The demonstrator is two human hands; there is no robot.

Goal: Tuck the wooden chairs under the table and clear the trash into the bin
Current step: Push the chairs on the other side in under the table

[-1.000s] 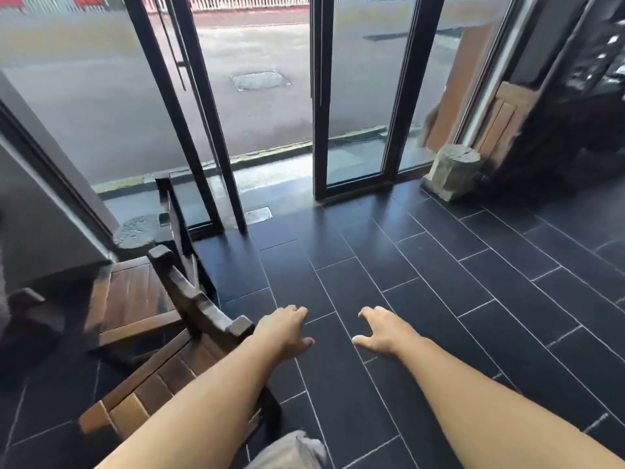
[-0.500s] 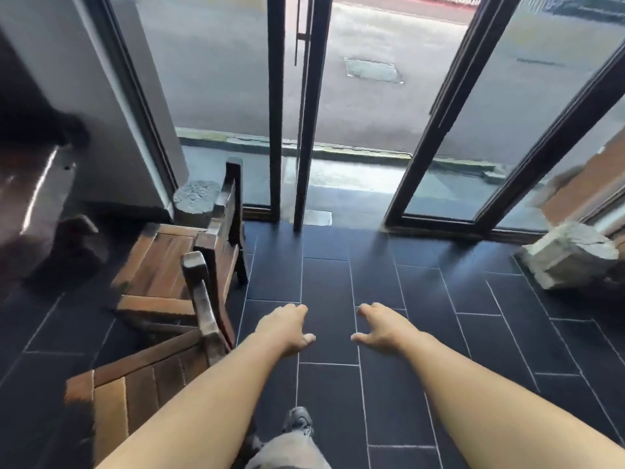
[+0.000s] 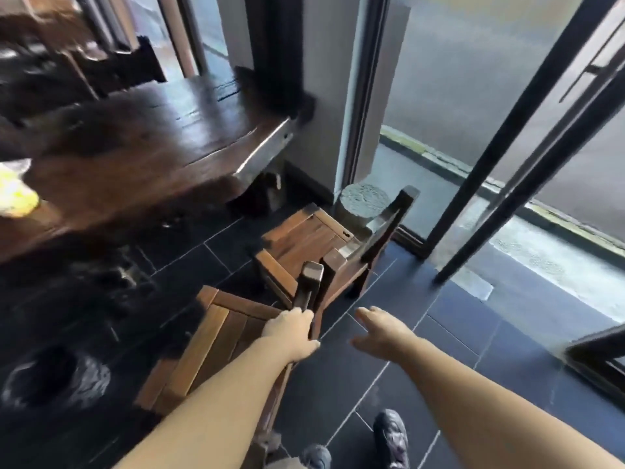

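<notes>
Head camera: the left hand [image 3: 291, 333] clamped its fingers [image 3: 295, 314] on the nearer wooden chair [image 3: 209, 340] at its back post, apparently to steer it under the dark worktop [image 3: 169, 140]. The right hand [image 3: 378, 330] hovered beside, fingers apart. The slatted brown chair stood untucked on the floor tiles.

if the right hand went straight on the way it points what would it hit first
Likely the far chair's back post, beside the near chair the left hand grips; depth is unclear.
</notes>
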